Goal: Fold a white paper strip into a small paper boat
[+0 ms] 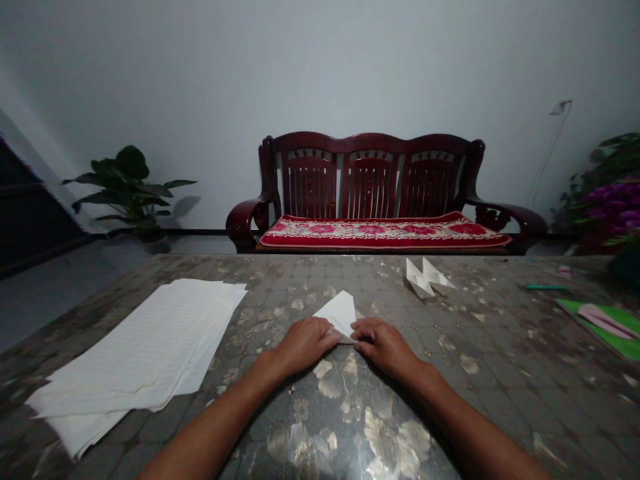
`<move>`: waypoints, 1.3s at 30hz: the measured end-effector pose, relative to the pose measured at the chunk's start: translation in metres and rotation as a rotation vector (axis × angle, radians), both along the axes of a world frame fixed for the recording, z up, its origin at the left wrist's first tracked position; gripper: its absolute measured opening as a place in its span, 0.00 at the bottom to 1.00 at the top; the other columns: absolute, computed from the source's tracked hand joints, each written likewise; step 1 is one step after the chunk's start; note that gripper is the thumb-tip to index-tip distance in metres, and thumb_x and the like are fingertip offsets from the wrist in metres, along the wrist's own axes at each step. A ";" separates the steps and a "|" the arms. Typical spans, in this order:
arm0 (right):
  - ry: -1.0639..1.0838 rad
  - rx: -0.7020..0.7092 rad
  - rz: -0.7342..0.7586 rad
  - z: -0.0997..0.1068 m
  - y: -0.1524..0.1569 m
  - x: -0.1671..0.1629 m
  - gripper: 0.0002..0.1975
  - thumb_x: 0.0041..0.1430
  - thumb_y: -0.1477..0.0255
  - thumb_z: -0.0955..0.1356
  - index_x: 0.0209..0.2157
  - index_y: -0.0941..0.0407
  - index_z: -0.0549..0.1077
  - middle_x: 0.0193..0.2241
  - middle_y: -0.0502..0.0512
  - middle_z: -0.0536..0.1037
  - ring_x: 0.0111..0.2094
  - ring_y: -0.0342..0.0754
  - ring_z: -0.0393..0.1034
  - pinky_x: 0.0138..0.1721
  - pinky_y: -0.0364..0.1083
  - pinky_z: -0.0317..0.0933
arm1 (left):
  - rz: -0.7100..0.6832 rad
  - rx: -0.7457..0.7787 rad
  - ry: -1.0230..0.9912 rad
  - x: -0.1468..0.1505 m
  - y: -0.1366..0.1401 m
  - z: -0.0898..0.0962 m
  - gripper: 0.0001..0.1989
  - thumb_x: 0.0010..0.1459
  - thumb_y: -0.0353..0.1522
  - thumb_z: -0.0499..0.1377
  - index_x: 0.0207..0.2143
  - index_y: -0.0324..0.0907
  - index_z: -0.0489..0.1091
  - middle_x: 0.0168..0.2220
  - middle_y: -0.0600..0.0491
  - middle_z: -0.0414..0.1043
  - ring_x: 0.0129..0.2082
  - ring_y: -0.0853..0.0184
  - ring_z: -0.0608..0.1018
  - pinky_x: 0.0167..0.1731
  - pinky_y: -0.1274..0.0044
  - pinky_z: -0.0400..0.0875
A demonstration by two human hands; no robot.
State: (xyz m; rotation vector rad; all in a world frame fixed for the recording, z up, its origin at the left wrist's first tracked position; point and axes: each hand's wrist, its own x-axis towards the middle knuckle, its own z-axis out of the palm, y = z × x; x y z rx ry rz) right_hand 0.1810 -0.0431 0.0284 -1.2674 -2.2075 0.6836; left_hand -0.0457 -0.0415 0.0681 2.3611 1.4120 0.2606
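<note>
A small piece of folded white paper (pixel 341 312) lies on the table in front of me, with a blunt point facing away. My left hand (pixel 306 341) rests on its near left edge, fingers curled and thumb pressed against the paper. On the right edge, my right hand (pixel 379 341) pinches the paper between thumb and fingers. The hands hide part of the near fold. Farther back to the right stands a folded paper shape (pixel 423 280) with two upright pointed peaks.
A stack of lined paper sheets (pixel 145 340) spreads over the table's left side. At the right lie a green pen-like stick (pixel 546 287) and a green sheet (pixel 607 330) with a pink item (pixel 603 320) on it. Beyond the patterned table (pixel 310 413) stands a wooden bench (pixel 370 180).
</note>
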 end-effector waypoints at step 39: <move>-0.019 0.200 -0.023 -0.009 -0.012 -0.002 0.08 0.61 0.78 0.64 0.41 0.53 0.71 0.40 0.55 0.76 0.44 0.51 0.69 0.47 0.50 0.63 | 0.385 -0.020 0.104 0.012 0.012 -0.009 0.12 0.61 0.40 0.55 0.32 0.44 0.74 0.36 0.50 0.80 0.39 0.60 0.80 0.32 0.76 0.63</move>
